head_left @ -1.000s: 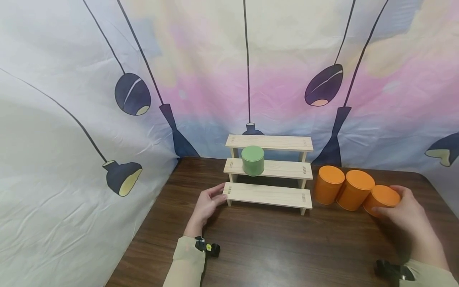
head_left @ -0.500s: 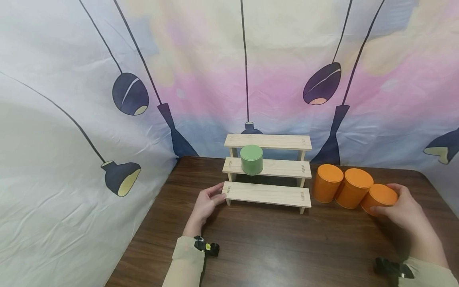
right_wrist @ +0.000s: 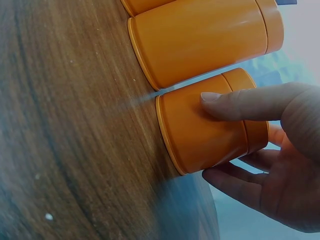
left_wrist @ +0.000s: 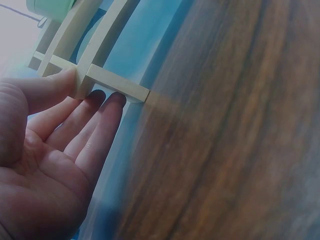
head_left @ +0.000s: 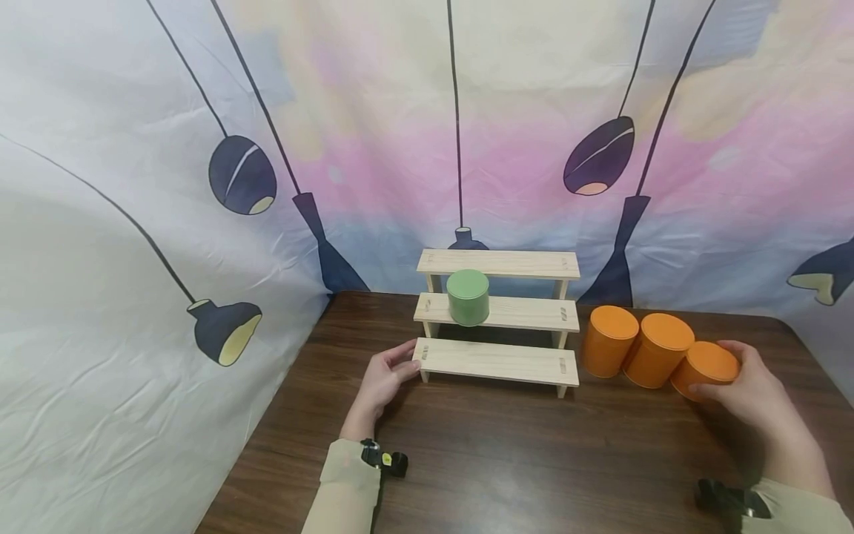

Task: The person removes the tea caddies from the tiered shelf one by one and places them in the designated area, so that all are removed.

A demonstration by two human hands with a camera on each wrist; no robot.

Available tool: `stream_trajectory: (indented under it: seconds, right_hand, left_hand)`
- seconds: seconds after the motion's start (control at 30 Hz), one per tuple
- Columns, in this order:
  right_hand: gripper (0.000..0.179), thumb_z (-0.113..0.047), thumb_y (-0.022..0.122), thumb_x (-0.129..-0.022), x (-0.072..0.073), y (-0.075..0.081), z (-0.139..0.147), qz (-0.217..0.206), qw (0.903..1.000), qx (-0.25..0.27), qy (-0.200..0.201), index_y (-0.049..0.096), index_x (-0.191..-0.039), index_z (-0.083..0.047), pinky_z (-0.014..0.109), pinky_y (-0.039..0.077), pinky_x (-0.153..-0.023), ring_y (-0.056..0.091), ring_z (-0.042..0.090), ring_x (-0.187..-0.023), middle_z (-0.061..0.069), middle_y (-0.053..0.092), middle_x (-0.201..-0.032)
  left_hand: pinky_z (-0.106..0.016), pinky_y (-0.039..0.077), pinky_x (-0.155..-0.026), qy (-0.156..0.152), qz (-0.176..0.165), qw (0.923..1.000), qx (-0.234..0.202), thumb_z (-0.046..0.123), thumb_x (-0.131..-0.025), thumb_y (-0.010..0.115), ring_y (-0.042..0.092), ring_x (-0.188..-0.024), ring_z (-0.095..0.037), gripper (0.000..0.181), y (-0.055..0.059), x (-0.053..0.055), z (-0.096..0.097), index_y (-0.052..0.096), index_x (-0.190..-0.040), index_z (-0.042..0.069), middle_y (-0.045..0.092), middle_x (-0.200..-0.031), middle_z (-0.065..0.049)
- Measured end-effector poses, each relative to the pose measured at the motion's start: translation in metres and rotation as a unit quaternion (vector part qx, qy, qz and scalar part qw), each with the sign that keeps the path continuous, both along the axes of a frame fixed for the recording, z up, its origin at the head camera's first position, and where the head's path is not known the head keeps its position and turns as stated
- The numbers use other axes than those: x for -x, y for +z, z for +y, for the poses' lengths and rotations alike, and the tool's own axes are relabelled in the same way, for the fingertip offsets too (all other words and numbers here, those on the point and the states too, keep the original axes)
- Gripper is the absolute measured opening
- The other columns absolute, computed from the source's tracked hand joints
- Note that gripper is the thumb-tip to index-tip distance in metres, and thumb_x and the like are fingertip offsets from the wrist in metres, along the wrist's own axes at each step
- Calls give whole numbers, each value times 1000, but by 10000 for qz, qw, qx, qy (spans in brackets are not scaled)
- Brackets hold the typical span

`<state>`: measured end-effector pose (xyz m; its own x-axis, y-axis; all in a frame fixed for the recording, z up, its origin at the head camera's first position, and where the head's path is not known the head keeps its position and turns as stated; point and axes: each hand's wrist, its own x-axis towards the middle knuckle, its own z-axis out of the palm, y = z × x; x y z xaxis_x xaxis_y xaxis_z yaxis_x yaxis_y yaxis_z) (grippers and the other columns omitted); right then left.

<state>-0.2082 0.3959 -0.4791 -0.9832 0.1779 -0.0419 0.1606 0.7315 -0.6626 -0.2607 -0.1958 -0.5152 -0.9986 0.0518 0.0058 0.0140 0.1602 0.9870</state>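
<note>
My left hand (head_left: 385, 380) holds the left end of the lowest step of a three-step wooden display stand (head_left: 497, 361), thumb at the front corner. In the left wrist view its fingertips (left_wrist: 117, 100) touch the stand's side. A green round tin (head_left: 468, 298) stands upright on the middle step, left of centre. On the right, my right hand (head_left: 757, 389) grips a short orange canister (head_left: 710, 363), thumb on one side and fingers round the other. In the right wrist view this canister (right_wrist: 200, 127) stands on the table beside a taller orange canister (right_wrist: 200, 42).
Two taller orange canisters, the left one (head_left: 610, 341) and the middle one (head_left: 659, 350), stand in a row between the stand and the short one. The dark wooden table (head_left: 507, 460) ends at a printed cloth backdrop (head_left: 394, 148) behind and at the left.
The head view has shifted very slightly. Both hands, the stand and the canisters keep their places.
</note>
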Motion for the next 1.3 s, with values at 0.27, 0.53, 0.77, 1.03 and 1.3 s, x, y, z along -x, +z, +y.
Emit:
stream_trajectory:
  seconds: [0.27, 0.53, 0.77, 1.03, 1.3]
  right_hand:
    - [117, -38, 86, -91, -1, -1, 5, -54, 9997, -150, 206, 8, -161, 14, 84, 31, -99, 33, 71, -128, 52, 26, -150]
    - [118, -53, 77, -96, -6, 4, 7, -276, 9995, 149, -22, 8, -160, 18, 82, 33, -101, 36, 68, -131, 52, 27, -151]
    - [115, -54, 73, -99, -6, 8, 7, -241, 9997, 61, 52, 10, -159, 20, 83, 32, -102, 35, 70, -130, 53, 26, -150]
    - [111, -46, 75, -99, -13, 21, 1, 134, 9996, -145, -178, 6, -164, 11, 86, 27, -100, 23, 73, -137, 47, 15, -161]
    - [100, -46, 65, -105, -26, 59, -27, 926, 9943, -267, -462, 6, -168, 5, 86, 23, -105, 17, 71, -144, 43, 7, -167]
  left_hand:
    - [-37, 57, -100, -58, -64, 10000, 32, 7, -100, 72, 71, -120, -26, 49, -2, 2, 0, 64, -148, 5, 67, -141, -19]
    - [-41, 56, -103, -51, 1, 9999, 117, 8, -101, 72, 71, -121, -27, 48, -1, 1, 0, 64, -148, 5, 67, -141, -20]
    - [-41, 56, -103, -30, -34, 9999, 104, 8, -101, 72, 71, -120, -26, 48, 0, 1, 0, 64, -148, 6, 68, -141, -19]
    - [-42, 55, -105, -20, -77, 9999, 72, 8, -101, 73, 71, -121, -26, 49, 2, 0, 0, 64, -149, 6, 67, -142, -18]
    - [-46, 53, -107, 24, -57, 9999, 151, 8, -101, 73, 71, -122, -27, 49, 1, -1, 0, 64, -149, 7, 68, -141, -18]
